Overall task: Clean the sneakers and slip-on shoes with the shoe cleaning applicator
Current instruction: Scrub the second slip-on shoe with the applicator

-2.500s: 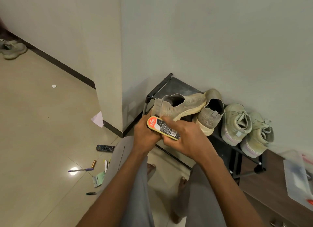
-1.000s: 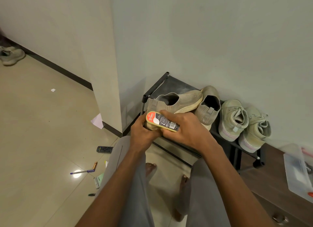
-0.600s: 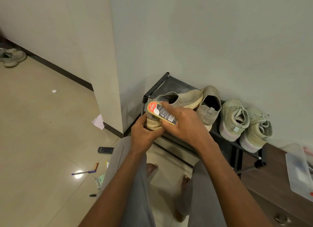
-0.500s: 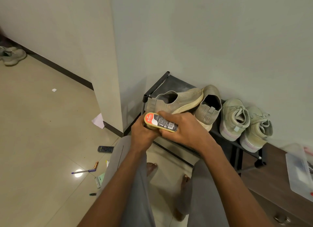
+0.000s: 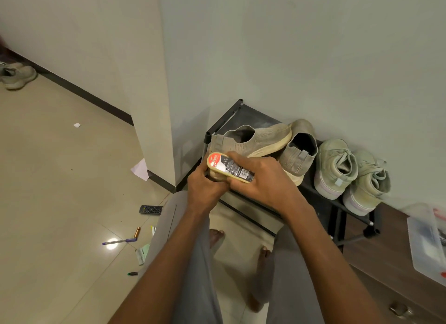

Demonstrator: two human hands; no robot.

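My left hand (image 5: 205, 191) grips the heel end of a beige knit slip-on shoe (image 5: 253, 140), held on its side above the front of the black shoe rack (image 5: 231, 113). My right hand (image 5: 260, 181) grips the shoe cleaning applicator (image 5: 229, 168), a yellow oval block with a red and black label, and presses it against the shoe's heel and sole edge. The second slip-on (image 5: 299, 152) stands on the rack just to the right. Two pale green lace-up sneakers (image 5: 335, 169) (image 5: 366, 186) sit further right on the rack.
A wall corner pillar (image 5: 154, 130) stands left of the rack. On the tiled floor lie a remote (image 5: 150, 209), a pen (image 5: 119, 241), a battery and papers. A wooden cabinet with a clear plastic box (image 5: 427, 239) is at right. Another shoe (image 5: 17, 76) lies far left.
My right hand has rubbed the applicator up and down along the slip-on's heel and sole. My left hand has kept hold of the shoe throughout.
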